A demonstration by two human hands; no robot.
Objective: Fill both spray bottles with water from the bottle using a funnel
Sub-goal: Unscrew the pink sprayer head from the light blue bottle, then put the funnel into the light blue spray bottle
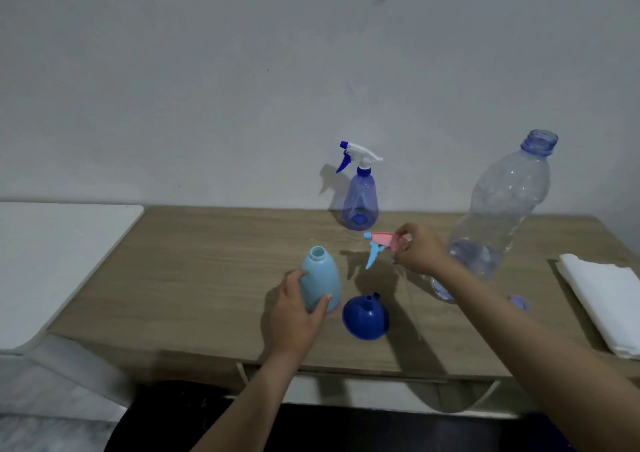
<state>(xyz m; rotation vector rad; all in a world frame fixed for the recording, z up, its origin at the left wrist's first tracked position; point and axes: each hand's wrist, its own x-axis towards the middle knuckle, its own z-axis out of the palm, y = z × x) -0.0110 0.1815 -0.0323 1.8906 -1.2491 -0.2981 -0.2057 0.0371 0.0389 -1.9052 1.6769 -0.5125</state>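
A light blue spray bottle (320, 280) stands on the wooden table (194, 278) with its neck open, and my left hand (298, 313) grips its lower side. My right hand (420, 249) holds its pink and light blue spray head (382, 243) in the air just to the right of the bottle, with the thin dip tube hanging down. A dark blue funnel (365, 316) lies on the table right of the light blue bottle. A clear blue spray bottle (360, 195) with a white and blue trigger head stands by the wall. A large clear water bottle (502, 209) stands uncapped at the right.
A bottle cap (519, 302) lies on the table behind my right forearm. A folded white cloth (606, 299) rests at the table's right edge. A white surface (59, 261) adjoins the table on the left. The wall runs right behind the table.
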